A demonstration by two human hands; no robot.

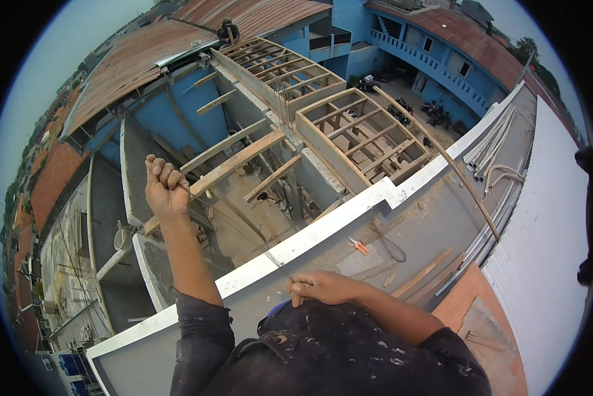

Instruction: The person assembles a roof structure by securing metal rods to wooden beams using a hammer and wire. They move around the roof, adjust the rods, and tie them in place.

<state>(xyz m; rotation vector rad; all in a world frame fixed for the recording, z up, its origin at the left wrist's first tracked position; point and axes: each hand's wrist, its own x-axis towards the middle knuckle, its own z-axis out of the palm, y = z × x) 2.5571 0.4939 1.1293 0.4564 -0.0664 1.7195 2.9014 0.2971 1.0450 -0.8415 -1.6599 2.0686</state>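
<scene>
My left hand [168, 187] is raised at the left, in front of the open roof structure. Its fingers are curled into a fist, and whatever they hold, if anything, is too small to make out. Close to my chest, my right hand [324, 288] pinches several thin wires [278, 261] between thumb and fingers. From there the wires point up and left, past the white top of a low wall [303, 241]. An orange-handled cutting tool [359, 245] lies on the grey ledge beyond my right hand.
Below the wall is a drop into an unfinished room, crossed by wooden beams [244, 158]. Timber formwork frames [369, 132] stand beyond. Pipes [494, 145], a long wooden pole [455, 171] and planks [423, 276] lie on the right. Another person [228, 32] is at the far roof edge.
</scene>
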